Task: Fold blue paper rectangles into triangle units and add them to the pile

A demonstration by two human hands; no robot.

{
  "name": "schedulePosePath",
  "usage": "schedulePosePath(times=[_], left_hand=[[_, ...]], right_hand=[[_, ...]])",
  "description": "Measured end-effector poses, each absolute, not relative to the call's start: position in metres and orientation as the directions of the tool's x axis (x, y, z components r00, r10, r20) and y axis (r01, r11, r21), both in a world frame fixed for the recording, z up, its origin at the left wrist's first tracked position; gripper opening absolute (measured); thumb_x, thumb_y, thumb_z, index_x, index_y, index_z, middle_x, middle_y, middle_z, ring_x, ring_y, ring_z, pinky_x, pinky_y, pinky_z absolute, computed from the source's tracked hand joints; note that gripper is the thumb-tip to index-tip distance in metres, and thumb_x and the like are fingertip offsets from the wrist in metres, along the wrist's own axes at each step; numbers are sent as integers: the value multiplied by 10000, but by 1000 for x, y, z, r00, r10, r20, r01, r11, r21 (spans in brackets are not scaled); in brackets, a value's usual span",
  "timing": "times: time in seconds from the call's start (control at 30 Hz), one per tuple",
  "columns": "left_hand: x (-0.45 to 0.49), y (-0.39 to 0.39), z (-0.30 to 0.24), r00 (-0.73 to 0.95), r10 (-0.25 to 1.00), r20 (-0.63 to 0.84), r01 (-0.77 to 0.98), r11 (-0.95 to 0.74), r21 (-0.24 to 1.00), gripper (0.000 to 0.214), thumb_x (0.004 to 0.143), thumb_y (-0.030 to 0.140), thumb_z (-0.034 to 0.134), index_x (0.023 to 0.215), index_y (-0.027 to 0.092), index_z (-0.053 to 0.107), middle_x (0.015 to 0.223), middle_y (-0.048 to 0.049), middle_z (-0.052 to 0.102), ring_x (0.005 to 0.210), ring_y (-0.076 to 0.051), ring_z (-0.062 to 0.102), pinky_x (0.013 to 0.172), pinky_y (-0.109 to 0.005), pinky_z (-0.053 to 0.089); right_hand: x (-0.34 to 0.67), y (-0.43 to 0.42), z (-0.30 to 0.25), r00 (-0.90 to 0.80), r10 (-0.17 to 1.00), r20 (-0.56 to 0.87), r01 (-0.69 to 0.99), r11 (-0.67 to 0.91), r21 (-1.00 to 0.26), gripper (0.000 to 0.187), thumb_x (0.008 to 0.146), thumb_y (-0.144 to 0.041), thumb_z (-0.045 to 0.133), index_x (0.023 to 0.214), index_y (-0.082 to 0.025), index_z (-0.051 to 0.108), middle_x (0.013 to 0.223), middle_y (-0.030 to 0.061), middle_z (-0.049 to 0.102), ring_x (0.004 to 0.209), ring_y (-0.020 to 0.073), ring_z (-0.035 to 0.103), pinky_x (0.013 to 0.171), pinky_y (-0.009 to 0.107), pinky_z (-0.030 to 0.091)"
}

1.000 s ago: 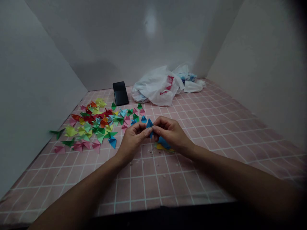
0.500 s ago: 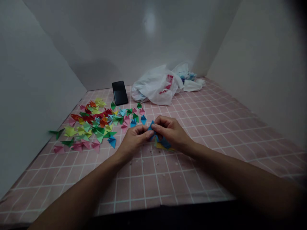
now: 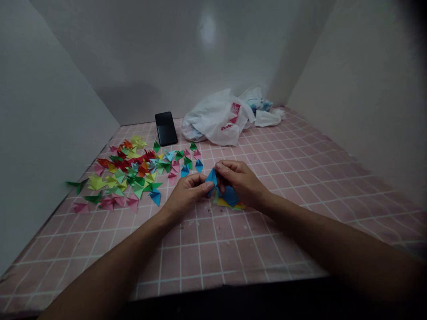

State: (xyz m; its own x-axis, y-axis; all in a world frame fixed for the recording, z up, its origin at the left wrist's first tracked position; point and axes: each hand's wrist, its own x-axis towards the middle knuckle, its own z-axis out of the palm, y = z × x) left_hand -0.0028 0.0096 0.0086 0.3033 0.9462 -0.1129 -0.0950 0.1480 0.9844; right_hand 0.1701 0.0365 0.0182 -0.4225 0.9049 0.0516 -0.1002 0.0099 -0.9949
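Blue folded paper (image 3: 212,176) is pinched in the left hand (image 3: 187,191) above the desk's (image 3: 187,262) middle, its face broader since the right hand's (image 3: 243,183) thumb drew back; the left seems its main hold. Whether right fingertips touch it, I cannot tell. Origami pieces (image 3: 136,181) spread toward the left edge.

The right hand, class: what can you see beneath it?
Below the right hand, paper sheets lie on the table: blue uppermost, yellow beneath. The hand covers part of them, so their full outline cannot be seen.
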Motion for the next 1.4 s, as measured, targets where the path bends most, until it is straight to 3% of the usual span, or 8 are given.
schedulePosePath(times=[0.17, 0.4, 0.6, 0.9, 1.07, 1.27, 1.4], left_hand=[[-4, 9, 10, 302, 940, -159, -92, 195, 976, 305, 735, 418, 787, 739, 157, 628, 712, 10, 593, 638, -100, 517, 625, -239, 399], [-5, 10, 10, 328, 934, -142, -102, 184, 978, 294, 727, 403, 787, 721, 154, 630, 686, 19, 579, 609, -82, 490, 600, -223, 370], [-4, 10, 8, 349, 924, -156, -44, 183, 982, 324, 740, 435, 776, 705, 156, 617, 642, 31, 547, 569, -78, 460, 566, -226, 352], [-2, 9, 6, 343, 926, -156, -73, 192, 979, 310, 747, 445, 767, 798, 162, 650, 719, 10, 600, 620, -99, 530, 623, -249, 418], [-2, 10, 7, 312, 945, -98, 19, 97, 995, 376, 791, 482, 721, 653, 157, 592, 622, 23, 534, 572, -88, 457, 572, -240, 346], [1, 8, 11, 300, 952, -63, 2, 65, 998, 329, 807, 453, 716, 698, 158, 621, 634, 18, 574, 588, -97, 501, 605, -240, 404], [0, 9, 9, 278, 959, -63, -3, 66, 998, 330, 797, 464, 710, 704, 160, 621, 633, 15, 584, 572, -101, 517, 597, -247, 434]], right_hand=[[168, 36, 19, -415, 910, 20, -95, -21, -995, 296, 835, -414, 675, 685, -186, 561, 503, -52, 548, 436, 74, 462, 446, 203, 367], [167, 34, 17, -383, 922, 61, -38, 50, -998, 365, 870, -476, 615, 659, -189, 535, 485, -50, 525, 411, 70, 434, 419, 200, 349], [168, 34, 19, -371, 926, 68, 60, 96, -994, 342, 814, -458, 687, 661, -184, 551, 487, -57, 506, 412, 73, 434, 413, 203, 324], [169, 34, 18, -241, 943, 229, 196, 279, -940, 354, 888, -404, 608, 614, -192, 540, 540, -19, 525, 520, 107, 466, 504, 242, 351], [165, 29, 17, -275, 903, 330, 300, 407, -863, 327, 878, -321, 596, 590, -192, 506, 560, -26, 508, 545, 102, 434, 549, 255, 343], [165, 27, 17, -221, 927, 302, 250, 353, -902, 336, 886, -340, 596, 596, -195, 509, 547, -28, 511, 524, 99, 435, 531, 250, 348], [166, 29, 17, -219, 959, 180, 153, 216, -964, 388, 920, -440, 562, 619, -200, 515, 520, -28, 519, 458, 94, 441, 472, 242, 349]])
